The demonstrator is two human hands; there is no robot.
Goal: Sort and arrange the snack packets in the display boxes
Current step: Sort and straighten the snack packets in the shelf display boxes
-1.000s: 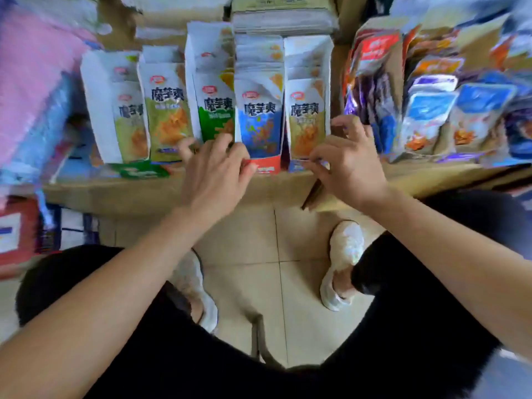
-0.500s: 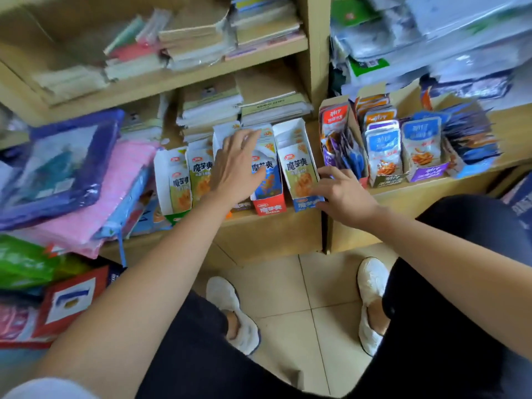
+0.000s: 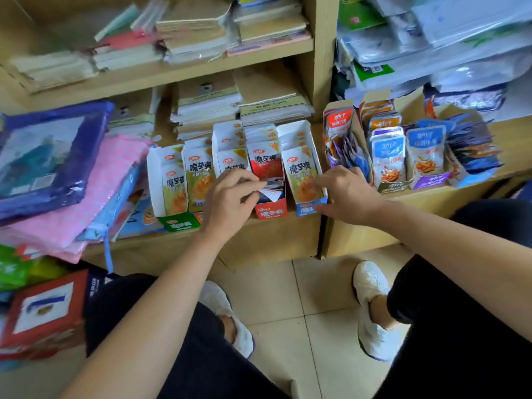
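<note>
The left hand (image 3: 230, 203) pinches the bent top of a snack packet (image 3: 271, 194) in the red display box (image 3: 272, 213), the right hand (image 3: 349, 194) grips the blue display box (image 3: 306, 210) beside it — the packet looks light, floppy and slippery, best held by its flat edge.

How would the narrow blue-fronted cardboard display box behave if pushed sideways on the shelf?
Likely light and easy to slide: the narrow blue-fronted cardboard display box looks thin-walled and holds only small snack packets. Tall and narrow, it may tip if pushed high. The red-fronted cardboard box seems to touch its left side, so a leftward push would probably move both.
</note>
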